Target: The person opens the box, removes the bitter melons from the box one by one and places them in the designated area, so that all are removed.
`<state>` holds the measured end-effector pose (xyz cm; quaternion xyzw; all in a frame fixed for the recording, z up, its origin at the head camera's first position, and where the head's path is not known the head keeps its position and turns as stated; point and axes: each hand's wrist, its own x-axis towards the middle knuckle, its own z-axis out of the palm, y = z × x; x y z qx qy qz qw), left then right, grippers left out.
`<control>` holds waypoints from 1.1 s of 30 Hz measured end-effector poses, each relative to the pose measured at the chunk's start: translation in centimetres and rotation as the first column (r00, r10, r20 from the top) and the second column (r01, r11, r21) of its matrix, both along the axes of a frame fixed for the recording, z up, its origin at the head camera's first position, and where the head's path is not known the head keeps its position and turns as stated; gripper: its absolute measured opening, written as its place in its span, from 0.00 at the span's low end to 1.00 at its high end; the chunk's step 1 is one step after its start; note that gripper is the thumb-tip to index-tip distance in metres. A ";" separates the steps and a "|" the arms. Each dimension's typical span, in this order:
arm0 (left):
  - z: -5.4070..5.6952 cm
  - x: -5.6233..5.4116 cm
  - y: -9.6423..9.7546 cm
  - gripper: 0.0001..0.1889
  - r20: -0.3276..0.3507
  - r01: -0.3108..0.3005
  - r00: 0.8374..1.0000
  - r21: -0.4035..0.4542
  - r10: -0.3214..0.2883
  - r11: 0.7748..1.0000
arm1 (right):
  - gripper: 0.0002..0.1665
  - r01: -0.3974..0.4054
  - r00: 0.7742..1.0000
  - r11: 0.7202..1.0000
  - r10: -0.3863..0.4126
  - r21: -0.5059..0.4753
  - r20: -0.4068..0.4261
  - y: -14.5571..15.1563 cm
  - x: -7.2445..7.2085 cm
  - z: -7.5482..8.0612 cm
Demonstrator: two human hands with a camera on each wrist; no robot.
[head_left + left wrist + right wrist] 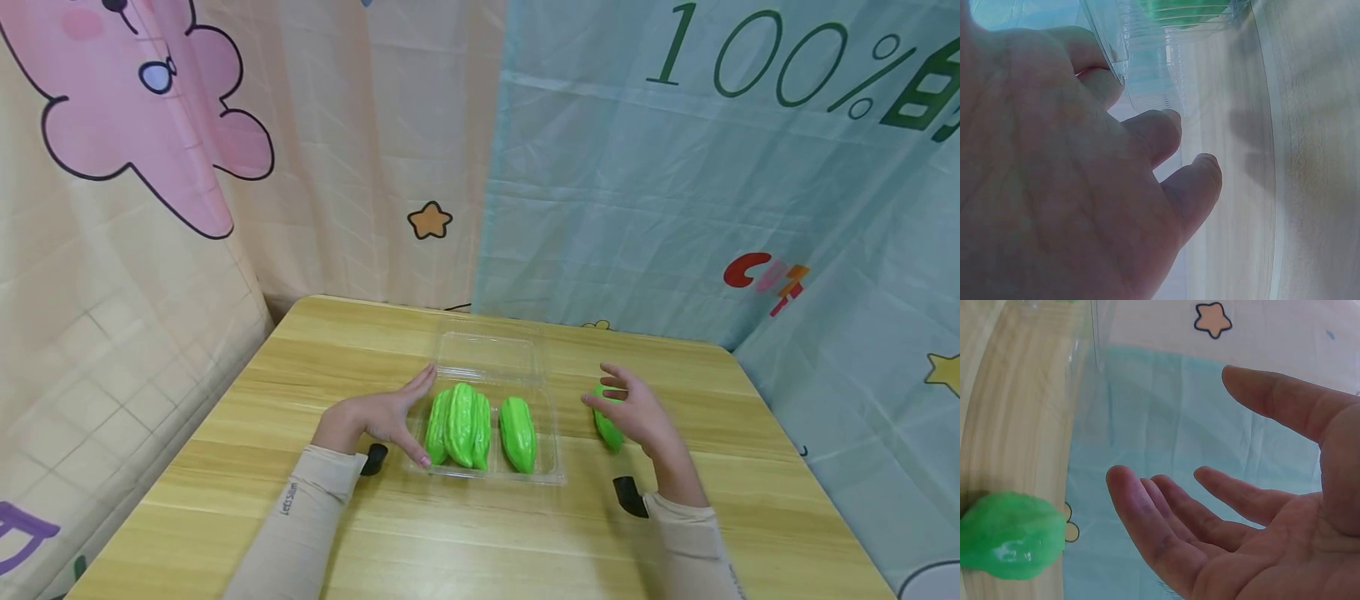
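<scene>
A clear plastic clamshell box (557, 450) lies on the table with its lid (491, 354) folded back. Several bright green, ribbed, bumpy pieces like bitter melons (462, 425) crowd its left side, and a single one (517, 433) lies to their right. My left hand (386, 417) holds the box's left side, thumb at the front corner and fingers towards the back. Its fingers (1155, 132) show beside the clear wall in the left wrist view. Over another green piece (1013, 534), outside the box on the right, hovers my right hand (633, 408), fingers spread, holding nothing.
The wooden table (420, 542) ends at curtains at the back; a printed curtain (360, 167) hangs behind it and another patterned sheet (862, 350) on the right. Black wrist-camera pieces (630, 497) stick out below both hands.
</scene>
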<state>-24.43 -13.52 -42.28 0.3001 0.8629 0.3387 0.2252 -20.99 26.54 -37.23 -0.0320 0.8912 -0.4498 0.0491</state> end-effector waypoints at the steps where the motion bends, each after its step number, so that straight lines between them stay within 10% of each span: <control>1: 0.0 0.0 0.0 0.77 0.000 0.002 1.000 0.001 -0.002 1.000 | 0.46 -0.007 1.000 1.000 0.007 0.003 -0.002 -0.3 0.0 -0.1; 33: 0.3 0.0 0.2 0.77 0.004 -0.009 1.000 -0.017 0.009 1.000 | 0.43 -0.173 0.984 0.981 0.176 -0.091 0.021 -6.2 1.0 -2.0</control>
